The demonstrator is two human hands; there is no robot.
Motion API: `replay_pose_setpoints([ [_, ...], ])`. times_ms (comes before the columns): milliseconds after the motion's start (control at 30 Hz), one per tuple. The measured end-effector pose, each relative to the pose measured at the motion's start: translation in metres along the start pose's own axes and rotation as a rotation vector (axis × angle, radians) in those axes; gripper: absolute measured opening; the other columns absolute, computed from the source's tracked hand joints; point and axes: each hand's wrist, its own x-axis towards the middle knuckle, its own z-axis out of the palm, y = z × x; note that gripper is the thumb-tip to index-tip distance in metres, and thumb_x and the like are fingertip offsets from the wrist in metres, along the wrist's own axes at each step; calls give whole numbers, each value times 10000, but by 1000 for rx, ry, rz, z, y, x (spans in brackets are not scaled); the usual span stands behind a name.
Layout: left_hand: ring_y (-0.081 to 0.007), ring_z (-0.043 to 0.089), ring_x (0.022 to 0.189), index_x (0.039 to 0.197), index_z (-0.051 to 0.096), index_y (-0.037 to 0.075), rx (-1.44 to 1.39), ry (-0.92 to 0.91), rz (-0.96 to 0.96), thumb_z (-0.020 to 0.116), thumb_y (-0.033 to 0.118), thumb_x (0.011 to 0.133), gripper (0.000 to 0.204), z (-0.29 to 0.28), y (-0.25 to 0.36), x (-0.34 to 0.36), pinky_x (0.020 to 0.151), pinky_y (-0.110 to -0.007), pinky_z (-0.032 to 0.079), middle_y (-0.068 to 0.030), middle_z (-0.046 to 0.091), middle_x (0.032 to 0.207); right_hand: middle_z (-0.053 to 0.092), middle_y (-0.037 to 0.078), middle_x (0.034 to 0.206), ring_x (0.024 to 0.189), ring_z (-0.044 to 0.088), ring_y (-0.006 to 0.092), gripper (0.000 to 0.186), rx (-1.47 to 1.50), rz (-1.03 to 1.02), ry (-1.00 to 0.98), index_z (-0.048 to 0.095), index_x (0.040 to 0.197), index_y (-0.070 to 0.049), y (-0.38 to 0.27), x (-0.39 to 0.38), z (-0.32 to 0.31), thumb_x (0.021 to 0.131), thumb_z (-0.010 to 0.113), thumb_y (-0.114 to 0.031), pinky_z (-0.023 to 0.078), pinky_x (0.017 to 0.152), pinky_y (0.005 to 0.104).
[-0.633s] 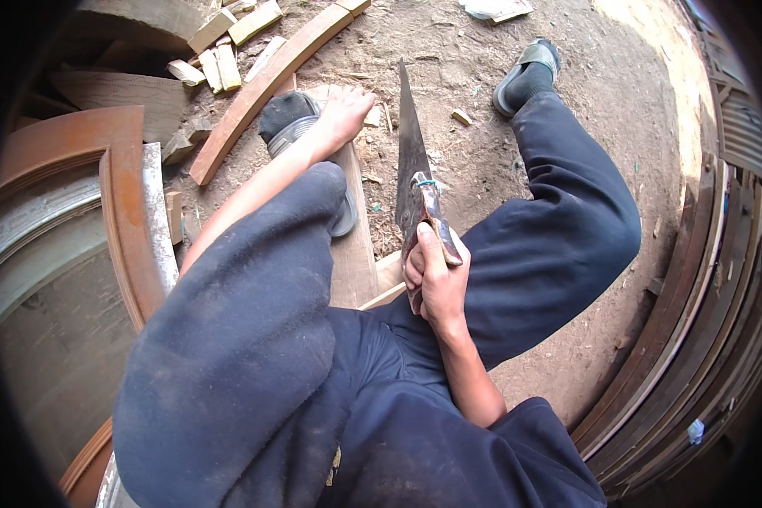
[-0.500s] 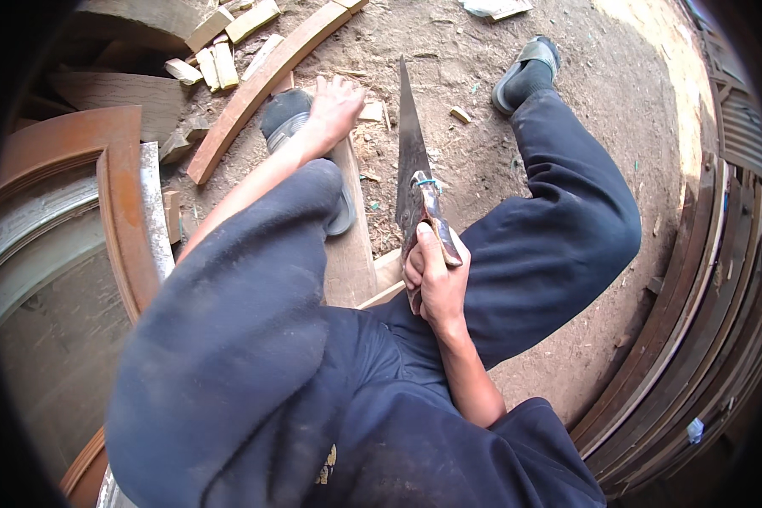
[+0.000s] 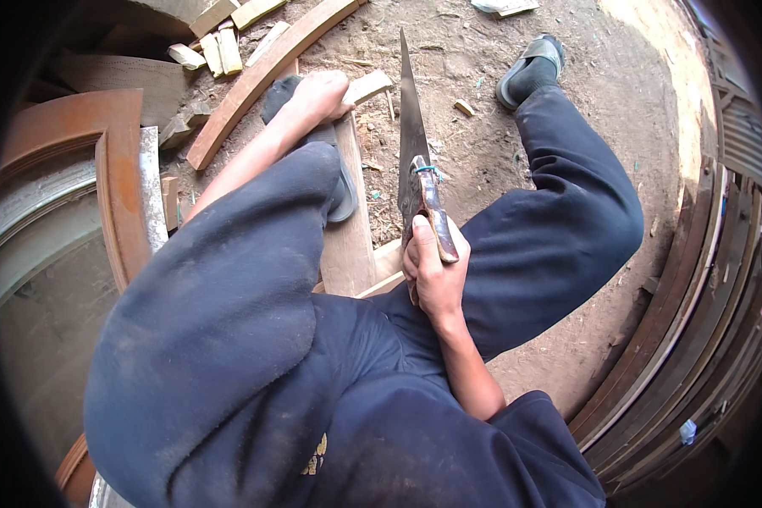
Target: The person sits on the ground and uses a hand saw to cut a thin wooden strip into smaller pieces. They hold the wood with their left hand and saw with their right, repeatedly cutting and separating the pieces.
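Observation:
My right hand point(image 3: 436, 267) is wrapped round the handle of a handsaw point(image 3: 413, 127). The saw's blade points away from me, tip up the picture, and a blue-green tie circles the front of its handle. At the far left, my left hand point(image 3: 317, 97) is closed beside my left foot, on a short pale wood block point(image 3: 369, 86) that juts out to its right. Its fingertips are partly hidden. Under my left sandal point(image 3: 345, 196) lies a flat wooden board point(image 3: 348, 254), running toward me between my legs.
A curved wooden piece point(image 3: 267, 76) lies beyond my left arm, with several offcuts point(image 3: 220, 51) behind it. A brown panelled frame point(image 3: 127, 169) stands at the left. Long stacked planks point(image 3: 669, 339) line the right side. Wood chips lie on the dirt ground point(image 3: 466, 68).
My left hand has turned and closed, and the pale block beside it now sits higher and angled. The saw has shifted slightly away from me, still in my right hand.

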Motion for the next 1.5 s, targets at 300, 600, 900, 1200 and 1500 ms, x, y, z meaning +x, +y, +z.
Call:
replay_pose_setpoints([
  [300,-357,605,1013,1025,582,-47,31,115,15,788,290,662,536,4,6,-8,936,-484,429,-199,650,979,458,31,595,537,397,94,167,-376,-165,-39,535,773,-1,22,5,-2,901,600,-87,363,500,291],
  [600,-348,603,983,827,649,15,-157,78,12,778,138,587,299,-1,5,-12,855,-424,489,-162,641,939,438,8,592,539,388,79,179,-595,-260,-130,540,774,-9,30,10,2,901,609,-114,346,493,276],
  [900,-365,619,961,888,667,13,-130,-69,20,748,134,600,322,-1,0,-1,807,-434,524,-193,640,947,429,-30,617,560,360,51,183,-649,-257,-132,533,781,-15,31,9,2,916,596,-121,328,499,249],
  [1200,-373,586,991,890,667,2,-131,33,1,690,89,629,276,4,3,-6,859,-432,496,-212,610,992,422,-30,643,587,356,62,167,-648,-173,-123,529,789,-14,13,-22,10,919,592,-98,330,510,261],
  [1500,-377,570,1003,865,670,14,-126,44,79,682,68,600,270,12,6,-3,878,-434,477,-202,607,968,498,78,579,506,440,118,173,-621,-197,-90,544,783,5,3,-15,6,893,616,-107,386,490,312],
])
